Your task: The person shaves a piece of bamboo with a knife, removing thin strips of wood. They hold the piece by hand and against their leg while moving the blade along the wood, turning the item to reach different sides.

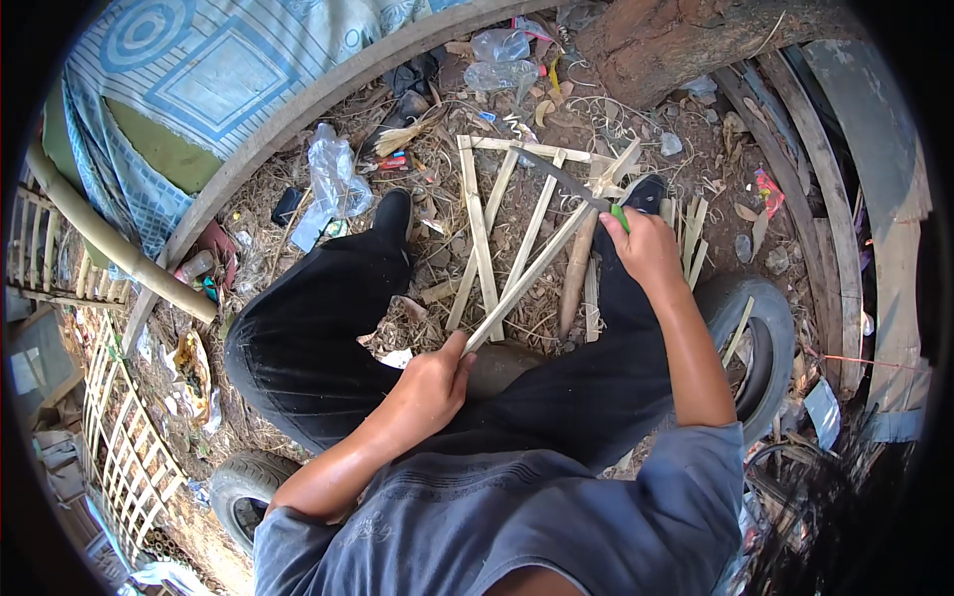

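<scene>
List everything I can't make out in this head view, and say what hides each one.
All in the head view:
Most of the green knife handle: covered by the right hand.
Near end of the pale strip: hidden in the left hand.
Part of the left tyre: behind the shirt sleeve.
Upper part of the tree trunk: cut off by the top edge.
Dark strands, lower right: too blurred to identify.

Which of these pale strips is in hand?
The long pale strip in the left hand, slanting up toward the knife in the right hand; the other strips are in neither hand.
</scene>
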### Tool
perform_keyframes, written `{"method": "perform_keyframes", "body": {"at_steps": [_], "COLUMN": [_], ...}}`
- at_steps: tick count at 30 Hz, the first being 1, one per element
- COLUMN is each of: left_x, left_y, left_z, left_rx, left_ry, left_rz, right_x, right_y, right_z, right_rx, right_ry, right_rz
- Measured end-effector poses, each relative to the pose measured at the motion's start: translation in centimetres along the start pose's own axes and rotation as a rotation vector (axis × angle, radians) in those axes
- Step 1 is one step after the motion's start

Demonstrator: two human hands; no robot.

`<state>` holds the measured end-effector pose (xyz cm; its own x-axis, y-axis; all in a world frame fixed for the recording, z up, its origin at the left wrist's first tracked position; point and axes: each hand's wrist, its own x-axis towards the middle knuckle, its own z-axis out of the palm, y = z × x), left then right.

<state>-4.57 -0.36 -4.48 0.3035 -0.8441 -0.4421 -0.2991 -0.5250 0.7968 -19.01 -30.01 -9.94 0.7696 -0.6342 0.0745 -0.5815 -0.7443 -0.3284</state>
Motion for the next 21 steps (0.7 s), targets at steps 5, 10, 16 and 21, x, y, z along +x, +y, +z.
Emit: {"method": "perform_keyframes", "body": {"at_steps": [5, 10, 16, 21], "left_x": [0.1, -0.4, -0.5, 0.5], "left_y": [-0.5, -1.1, -1.4, -1.6], "left_z": [1.0, 0.5, 0.7, 1.6], "left_rx": [-0.012, -0.025, -0.027, -0.026], "left_ry": [0.052, 0.012, 0.052, 0.03], "left_rz": [0.057, 0.002, 0.029, 0.028], "right_x": [-2.4, -1.2, -2.4, -4.7], "right_y": [-3.9, 2.0, -2.9, -5.2], "right_z": [-1.1, -0.3, 0.3, 0.9], "right_rx": [0.011, -0.137, 0.05, -0.062], "right_ry": [-0.044, -0.014, -0.024, -0.031], "right_rz": [-0.041, -0.026, 0.093, -0.298]}}
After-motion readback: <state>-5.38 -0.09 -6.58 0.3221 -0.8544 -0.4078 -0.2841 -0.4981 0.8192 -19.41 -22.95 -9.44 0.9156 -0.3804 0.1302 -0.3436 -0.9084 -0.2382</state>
